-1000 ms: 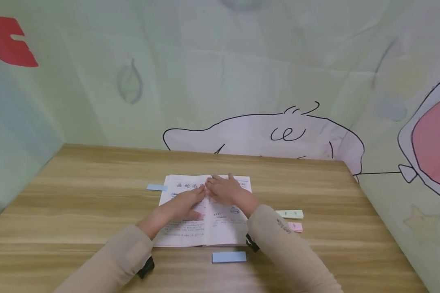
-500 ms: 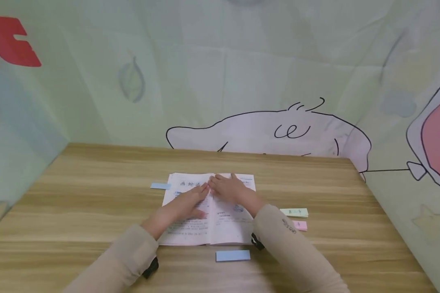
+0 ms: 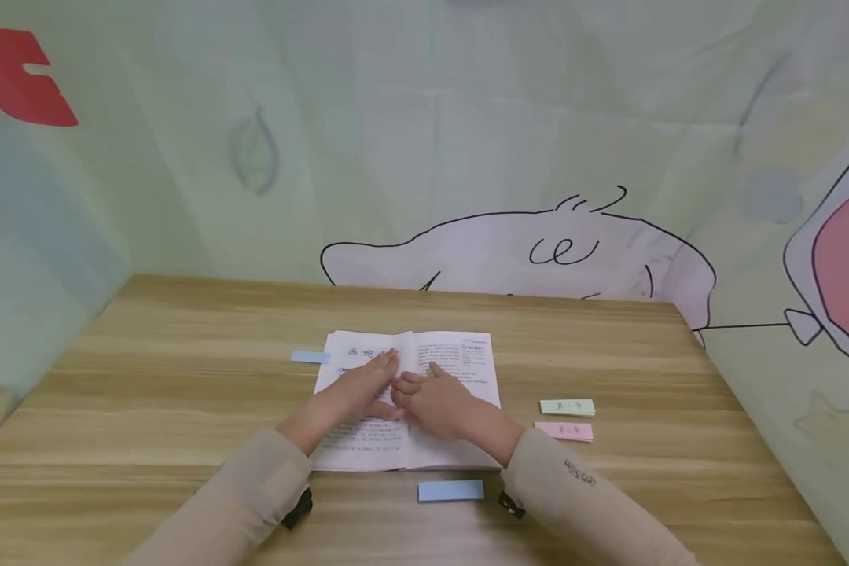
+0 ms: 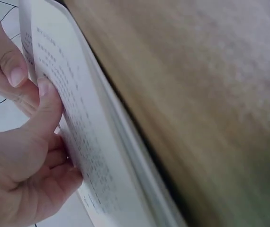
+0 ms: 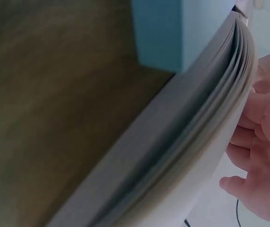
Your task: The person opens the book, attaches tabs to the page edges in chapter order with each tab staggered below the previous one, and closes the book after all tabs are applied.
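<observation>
An open book point(image 3: 453, 358) with printed pages lies flat on the wooden table, its gutter running away from the person. On the left page, close to the gutter, rests my left hand point(image 3: 361, 391), its fingers extended toward the far edge. My right hand point(image 3: 435, 402) lies across the gutter and right page, fingers pointing left and touching the page beside the left thumb. In the left wrist view both hands meet near the gutter, the left hand point(image 4: 26, 165) nearer that camera. The right wrist view shows the right hand point(image 5: 263, 146) beyond the raised page edges.
A blue paper tab point(image 3: 310, 357) sticks out of the book's left edge. In front of the book lies a blue strip point(image 3: 450, 490). Right of it are a green strip point(image 3: 567, 407) and a pink strip point(image 3: 564, 431). A printed cloth backdrop point(image 3: 424, 157) stands behind the table.
My right hand has slid down the gutter toward the person, uncovering the upper right page and the green and pink strips. My left hand has stayed almost in place.
</observation>
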A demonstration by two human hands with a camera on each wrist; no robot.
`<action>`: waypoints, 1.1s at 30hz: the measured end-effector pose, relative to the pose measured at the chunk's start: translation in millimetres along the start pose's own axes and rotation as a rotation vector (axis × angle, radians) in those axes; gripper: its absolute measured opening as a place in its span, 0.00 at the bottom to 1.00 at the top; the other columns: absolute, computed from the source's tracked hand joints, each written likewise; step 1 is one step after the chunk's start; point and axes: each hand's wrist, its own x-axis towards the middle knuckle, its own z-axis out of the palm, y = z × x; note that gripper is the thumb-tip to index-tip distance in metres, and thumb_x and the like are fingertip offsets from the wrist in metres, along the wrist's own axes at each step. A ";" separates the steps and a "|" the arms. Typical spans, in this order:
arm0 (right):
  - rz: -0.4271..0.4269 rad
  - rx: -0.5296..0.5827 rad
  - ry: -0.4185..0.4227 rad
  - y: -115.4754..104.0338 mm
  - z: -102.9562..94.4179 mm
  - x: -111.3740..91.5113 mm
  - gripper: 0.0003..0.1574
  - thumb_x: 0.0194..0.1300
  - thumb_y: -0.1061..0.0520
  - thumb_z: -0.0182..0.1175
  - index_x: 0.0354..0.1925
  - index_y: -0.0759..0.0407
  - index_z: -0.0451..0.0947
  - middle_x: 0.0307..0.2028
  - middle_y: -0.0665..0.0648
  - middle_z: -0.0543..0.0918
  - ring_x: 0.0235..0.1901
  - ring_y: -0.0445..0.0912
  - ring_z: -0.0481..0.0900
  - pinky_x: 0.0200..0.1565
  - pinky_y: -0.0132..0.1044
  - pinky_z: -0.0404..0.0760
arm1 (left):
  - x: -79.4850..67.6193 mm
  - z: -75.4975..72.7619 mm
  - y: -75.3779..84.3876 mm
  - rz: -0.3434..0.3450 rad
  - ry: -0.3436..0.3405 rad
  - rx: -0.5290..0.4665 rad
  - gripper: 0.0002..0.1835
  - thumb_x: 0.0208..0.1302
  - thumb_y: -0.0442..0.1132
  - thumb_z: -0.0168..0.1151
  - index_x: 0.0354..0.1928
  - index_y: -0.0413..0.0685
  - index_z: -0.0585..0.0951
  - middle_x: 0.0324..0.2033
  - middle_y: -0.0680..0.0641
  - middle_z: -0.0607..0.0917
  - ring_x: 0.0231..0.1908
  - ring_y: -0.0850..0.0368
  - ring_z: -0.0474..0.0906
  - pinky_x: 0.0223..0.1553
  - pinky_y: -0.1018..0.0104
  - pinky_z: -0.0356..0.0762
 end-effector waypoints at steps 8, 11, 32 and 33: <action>-0.072 0.237 -0.011 -5.8 11.6 -22.7 0.30 0.74 0.47 0.41 0.69 0.55 0.58 0.68 0.50 0.60 0.68 0.42 0.52 0.65 0.55 0.54 | 3.1 5.6 -3.9 -0.007 -0.038 0.007 0.53 0.46 0.45 0.72 0.64 0.21 0.54 0.66 0.27 0.52 0.67 0.35 0.48 0.66 0.49 0.50; -0.149 0.287 -0.011 -5.4 16.7 -38.7 0.30 0.74 0.48 0.40 0.69 0.55 0.57 0.69 0.51 0.58 0.68 0.43 0.52 0.64 0.57 0.55 | 2.8 5.1 -3.6 -0.029 -0.052 -0.005 0.53 0.46 0.45 0.72 0.66 0.23 0.52 0.68 0.29 0.50 0.68 0.38 0.46 0.67 0.50 0.48; -0.121 0.559 -0.047 8.4 25.7 -102.4 0.27 0.74 0.52 0.43 0.66 0.60 0.62 0.66 0.55 0.63 0.67 0.48 0.56 0.64 0.42 0.60 | 3.3 3.9 -3.3 -0.073 -0.058 -0.038 0.53 0.47 0.44 0.72 0.68 0.28 0.52 0.69 0.34 0.49 0.69 0.41 0.45 0.67 0.52 0.47; -0.130 0.563 -0.044 9.2 26.3 -102.6 0.27 0.74 0.52 0.42 0.66 0.60 0.62 0.67 0.55 0.62 0.68 0.48 0.56 0.64 0.42 0.60 | 3.1 3.5 -3.5 -0.076 -0.055 -0.037 0.53 0.47 0.44 0.72 0.68 0.28 0.52 0.69 0.34 0.50 0.69 0.41 0.45 0.67 0.52 0.47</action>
